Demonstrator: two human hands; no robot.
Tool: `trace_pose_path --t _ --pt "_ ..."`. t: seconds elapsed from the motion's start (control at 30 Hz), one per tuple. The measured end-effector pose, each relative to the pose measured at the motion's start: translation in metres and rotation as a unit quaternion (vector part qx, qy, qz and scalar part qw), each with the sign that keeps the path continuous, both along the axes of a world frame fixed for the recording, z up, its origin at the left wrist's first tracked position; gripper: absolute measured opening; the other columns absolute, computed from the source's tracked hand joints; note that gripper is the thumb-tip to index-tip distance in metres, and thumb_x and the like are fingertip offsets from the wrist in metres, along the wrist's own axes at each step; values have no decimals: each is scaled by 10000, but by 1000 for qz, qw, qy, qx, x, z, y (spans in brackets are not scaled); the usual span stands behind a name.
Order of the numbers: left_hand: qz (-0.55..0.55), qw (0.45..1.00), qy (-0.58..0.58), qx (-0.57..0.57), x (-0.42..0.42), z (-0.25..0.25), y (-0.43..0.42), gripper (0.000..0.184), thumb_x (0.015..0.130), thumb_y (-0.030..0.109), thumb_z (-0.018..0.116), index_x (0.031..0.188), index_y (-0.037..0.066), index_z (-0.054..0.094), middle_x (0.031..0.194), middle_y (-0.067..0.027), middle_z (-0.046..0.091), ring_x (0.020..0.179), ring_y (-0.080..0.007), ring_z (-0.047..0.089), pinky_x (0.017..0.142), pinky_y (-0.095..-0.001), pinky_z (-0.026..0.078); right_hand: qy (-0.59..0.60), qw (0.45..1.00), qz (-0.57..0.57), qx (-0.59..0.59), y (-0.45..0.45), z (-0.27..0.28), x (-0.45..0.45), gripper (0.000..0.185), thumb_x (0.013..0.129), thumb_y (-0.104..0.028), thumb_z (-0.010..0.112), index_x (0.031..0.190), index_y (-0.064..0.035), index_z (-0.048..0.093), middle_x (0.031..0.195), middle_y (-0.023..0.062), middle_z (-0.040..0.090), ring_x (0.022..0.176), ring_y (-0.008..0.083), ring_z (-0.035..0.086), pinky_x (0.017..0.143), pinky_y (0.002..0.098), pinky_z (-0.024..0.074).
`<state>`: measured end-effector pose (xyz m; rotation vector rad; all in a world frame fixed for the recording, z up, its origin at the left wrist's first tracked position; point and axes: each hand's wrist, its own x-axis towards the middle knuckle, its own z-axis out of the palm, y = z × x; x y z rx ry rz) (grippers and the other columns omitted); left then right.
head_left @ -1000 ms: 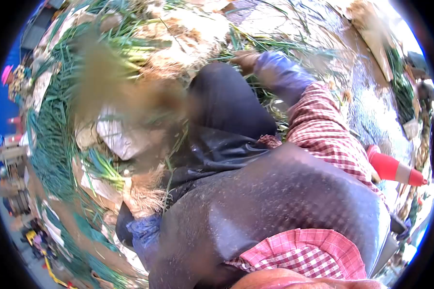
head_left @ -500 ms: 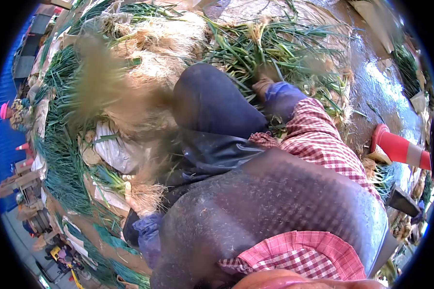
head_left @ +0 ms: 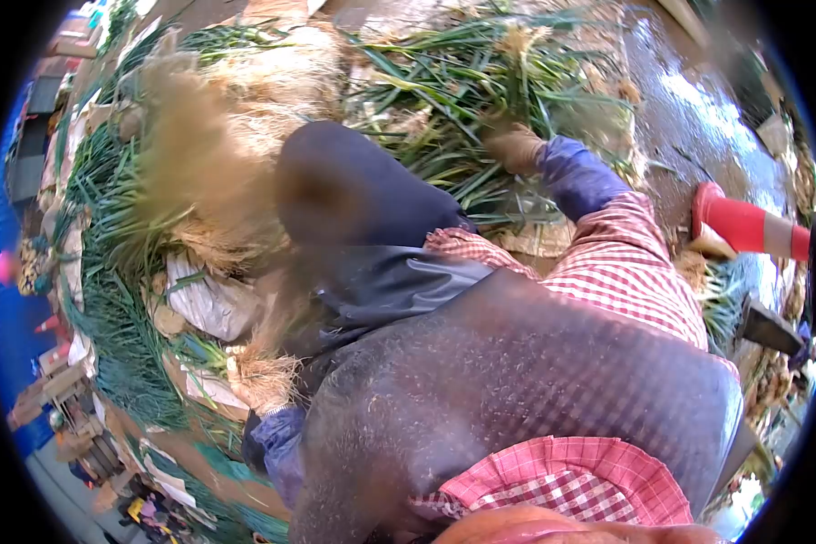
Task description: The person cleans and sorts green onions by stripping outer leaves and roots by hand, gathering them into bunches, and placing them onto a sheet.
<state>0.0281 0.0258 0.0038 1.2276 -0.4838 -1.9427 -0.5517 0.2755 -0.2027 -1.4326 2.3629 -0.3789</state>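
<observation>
My left hand (head_left: 261,383), in a pale glove at the lower left, is closed round a small bunch of green onions (head_left: 205,352), its roots fanning out over the fingers. At the upper right, my right hand (head_left: 515,148), gloved and below a blue cuff, reaches into loose green onions (head_left: 435,95); its fingertips are blurred among the leaves, and what they hold, if anything, cannot be made out. Between the hands is my dark-covered knee (head_left: 354,186). Beyond the knee lies a heap of onions with pale roots (head_left: 286,86).
A red and white cone (head_left: 743,222) lies on its side at the right, by wet ground (head_left: 680,118). A white bag (head_left: 210,304) and a long row of green leaves (head_left: 109,272) are at the left. A person in a pink hat (head_left: 29,267) is far left. Blurred smudges cover parts of the view.
The view has shifted. My right arm has moved out from beside my knee, farther right, and more of the loose onions shows. My left hand keeps the small bunch.
</observation>
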Motion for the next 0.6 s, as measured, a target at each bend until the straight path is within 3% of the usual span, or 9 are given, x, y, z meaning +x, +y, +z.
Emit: trace_pose_path --t 0.1,0.17,0.23,0.3,0.33,0.4,0.53,0.6 --pt "2 1000 17 12 5 -17 -8 344 892 344 471 1073 85 607 1100 -120 613 968 -287 572 810 -465 467 32 984 -64 -164 46 31 14 485 679 -19 655 1150 -79 554 1095 171 596 1016 346 574 880 369 466" --pt "-36 999 -40 -4 -17 -4 0 271 861 304 531 1019 116 645 998 -57 646 901 -227 598 801 -402 490 107 935 -183 -284 85 60 21 510 676 -69 686 1167 -76 550 1106 171 598 1035 343 569 912 372 453" --pt "-44 998 -53 -14 -7 -19 -14 275 866 317 526 1013 116 643 996 -64 649 893 -232 604 752 -403 511 218 887 -337 -229 135 42 19 558 695 -211 691 1204 -62 519 1204 202 538 1122 347 511 953 427 413" --pt "-85 995 -41 -14 -14 -16 -16 286 877 335 505 1007 117 637 995 -75 651 880 -246 609 678 -422 523 188 824 -518 -131 189 14 21 586 720 -283 710 1198 -13 507 1221 237 515 1148 352 493 966 432 403" --pt "-36 998 -46 -3 -16 -18 -16 271 885 322 498 1011 124 633 1009 -81 652 870 -258 613 618 -440 524 95 763 -630 -108 236 -32 14 610 738 -328 703 1201 11 498 1220 236 516 1149 339 496 965 418 407" --pt "-37 998 -50 -6 -15 -20 -18 271 885 322 498 1012 124 633 1011 -82 652 876 -259 613 624 -442 523 0 684 -724 -84 268 -84 -2 641 756 -374 697 1204 36 489 1219 235 518 1150 326 498 964 405 410" --pt "-49 997 -59 -11 -11 -17 -15 271 886 320 497 1013 125 633 1015 -84 652 886 -262 612 637 -445 522 -261 533 -765 -250 246 -105 -23 729 778 -432 671 1262 54 424 1265 231 488 1161 322 487 960 389 414" --pt "-52 996 -63 -16 -9 -18 -16 271 886 320 496 1014 125 633 1017 -85 651 891 -264 612 643 -447 521 -326 444 -753 -361 211 -93 -29 882 739 -465 700 1340 39 298 1310 212 448 1188 316 453 993 396 371"
